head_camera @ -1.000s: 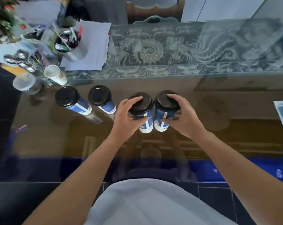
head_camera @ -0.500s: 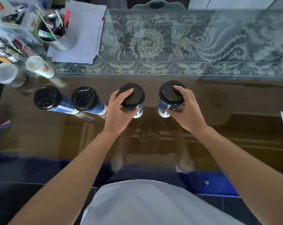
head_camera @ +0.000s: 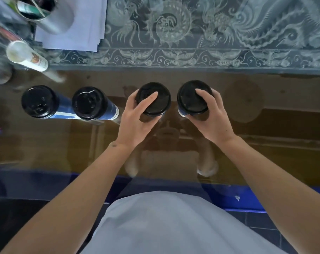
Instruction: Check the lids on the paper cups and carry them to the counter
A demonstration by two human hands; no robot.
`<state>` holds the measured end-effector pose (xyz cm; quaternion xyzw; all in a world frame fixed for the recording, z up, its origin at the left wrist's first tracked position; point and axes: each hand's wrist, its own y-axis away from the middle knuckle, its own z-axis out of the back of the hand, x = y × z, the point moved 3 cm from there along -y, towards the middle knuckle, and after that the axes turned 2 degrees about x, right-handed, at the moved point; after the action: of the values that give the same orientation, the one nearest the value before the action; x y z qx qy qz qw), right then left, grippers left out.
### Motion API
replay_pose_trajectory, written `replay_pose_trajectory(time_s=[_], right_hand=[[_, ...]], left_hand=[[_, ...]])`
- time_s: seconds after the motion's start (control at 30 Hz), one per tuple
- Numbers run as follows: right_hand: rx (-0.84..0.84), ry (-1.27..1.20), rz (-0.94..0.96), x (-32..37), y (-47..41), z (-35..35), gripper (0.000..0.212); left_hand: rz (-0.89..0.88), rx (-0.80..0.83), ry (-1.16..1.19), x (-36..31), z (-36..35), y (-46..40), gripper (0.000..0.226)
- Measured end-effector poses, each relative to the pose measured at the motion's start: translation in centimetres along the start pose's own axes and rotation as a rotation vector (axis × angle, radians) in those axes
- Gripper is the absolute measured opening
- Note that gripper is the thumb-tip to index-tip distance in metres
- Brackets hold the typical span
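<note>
Several blue paper cups with black lids stand in a row on a glass-topped table. My left hand wraps the third cup, its index finger lying across the lid. My right hand grips the fourth cup at the right end of the row, with a finger on top of its lid. Two more lidded cups, one at the far left and one beside it, stand untouched. The held cups' blue walls are mostly hidden beneath their lids and my fingers.
A carved dragon panel runs under the glass at the back. At the back left are a stack of white paper, a metal tin of pens and a small white cup. Blue floor tiles show near my body.
The view has tilted down and closed in over the cups. The two held cups stand further apart than a second ago. Both hands keep their grip on the lids.
</note>
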<state>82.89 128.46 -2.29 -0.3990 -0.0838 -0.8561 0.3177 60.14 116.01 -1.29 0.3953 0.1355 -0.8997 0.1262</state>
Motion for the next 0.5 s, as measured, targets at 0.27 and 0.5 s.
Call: replay_pose_trajectory(time_s=[0.27,0.5], right_hand=[[-0.038,0.056,-0.030,0.1,1.9,0.0,0.077],[-0.072,0.056,-0.053,0.1,2.1,-0.5,0.077]], left_hand=[[0.026,0.014,0.033,-0.6,0.0,0.6,0.068],[0.014,0.006,0.024,-0.8,-0.2,0.6,0.067]])
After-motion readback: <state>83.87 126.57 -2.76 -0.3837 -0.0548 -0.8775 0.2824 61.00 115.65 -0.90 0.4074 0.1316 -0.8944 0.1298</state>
